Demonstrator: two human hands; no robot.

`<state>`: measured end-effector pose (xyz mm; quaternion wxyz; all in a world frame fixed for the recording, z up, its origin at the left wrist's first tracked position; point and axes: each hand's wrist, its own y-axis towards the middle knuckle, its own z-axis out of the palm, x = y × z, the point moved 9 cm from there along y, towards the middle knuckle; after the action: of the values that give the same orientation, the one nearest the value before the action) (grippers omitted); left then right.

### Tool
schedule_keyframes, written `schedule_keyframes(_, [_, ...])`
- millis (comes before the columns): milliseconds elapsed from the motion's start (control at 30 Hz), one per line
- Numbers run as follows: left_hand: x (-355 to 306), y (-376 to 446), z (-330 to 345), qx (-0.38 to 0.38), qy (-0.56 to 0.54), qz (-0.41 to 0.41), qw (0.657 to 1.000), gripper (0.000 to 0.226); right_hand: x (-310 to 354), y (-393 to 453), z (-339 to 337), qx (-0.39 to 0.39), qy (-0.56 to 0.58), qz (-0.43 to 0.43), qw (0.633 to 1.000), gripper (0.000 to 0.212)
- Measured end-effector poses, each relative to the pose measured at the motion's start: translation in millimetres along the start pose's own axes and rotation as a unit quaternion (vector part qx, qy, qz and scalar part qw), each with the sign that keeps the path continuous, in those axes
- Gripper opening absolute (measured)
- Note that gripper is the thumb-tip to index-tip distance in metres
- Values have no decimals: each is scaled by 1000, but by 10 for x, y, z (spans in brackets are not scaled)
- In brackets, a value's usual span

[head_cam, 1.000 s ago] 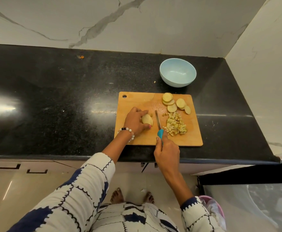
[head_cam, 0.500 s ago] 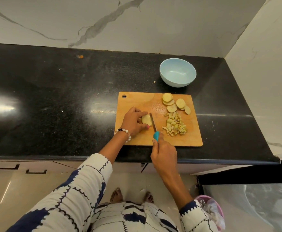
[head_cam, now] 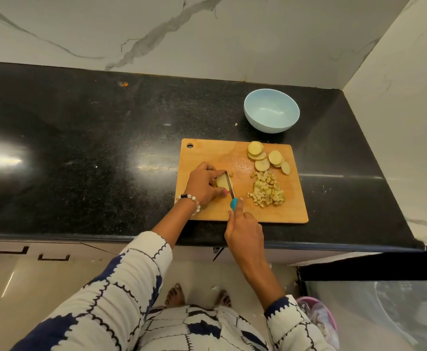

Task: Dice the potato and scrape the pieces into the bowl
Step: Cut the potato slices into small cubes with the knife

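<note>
Potato: we see a pale piece [head_cam: 221, 180] on the board, pinned under our left fingers, with the blade against its 3 o'clock side.
Left hand: ours [head_cam: 205, 184] is curled over the piece, fingertips and thumb pressing it down; it grasps the potato.
Right hand: ours [head_cam: 244, 230] is clenched round the knife handle, index finger stretched along the top toward the blade.
Knife: teal handle, thin steel blade [head_cam: 229, 184] pointing toward 12 o'clock, its edge down on the piece; a few small bits lie just past the tip.
Dice: a heap of small cubes [head_cam: 267, 190] sits at 3 o'clock from the knife, apart from it.
Slices: several round slices [head_cam: 265, 158], overlapping, lie at 12 o'clock from the dice, near the board's far edge.
Board: a wooden rectangle [head_cam: 207, 153] with a hole in its far-left corner, lying flat on the counter.
Bowl: light blue [head_cam: 271, 114], upright on the counter just beyond the board's far edge, at 1 o'clock from the knife; we see nothing inside it.
Counter: black speckled stone [head_cam: 80, 148], with a marble wall behind and to the right.
Bracelet: white and dark beads [head_cam: 191, 198] circle our left wrist.
</note>
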<state>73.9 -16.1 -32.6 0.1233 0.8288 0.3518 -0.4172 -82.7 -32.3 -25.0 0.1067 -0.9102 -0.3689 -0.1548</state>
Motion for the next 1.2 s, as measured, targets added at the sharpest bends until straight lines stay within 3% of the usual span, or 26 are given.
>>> schedule_keyframes(467, [29,16,9,-1,-10,-7,1000,64,-9,-7,-47,-23,41,-1,999,53])
schedule_keyframes(1000, [13,14,33,-12,-6,1,1000,63,42,-255,53,40,-100,-11,994,64])
schedule_keyframes(1100, [31,22,34,-9,-7,1,1000,64,5,-481,11,43,-75,-34,996,59])
schedule_keyframes(1200, [29,18,29,0,-5,1,1000,64,-58,-411,-166,25,22,-31,999,52])
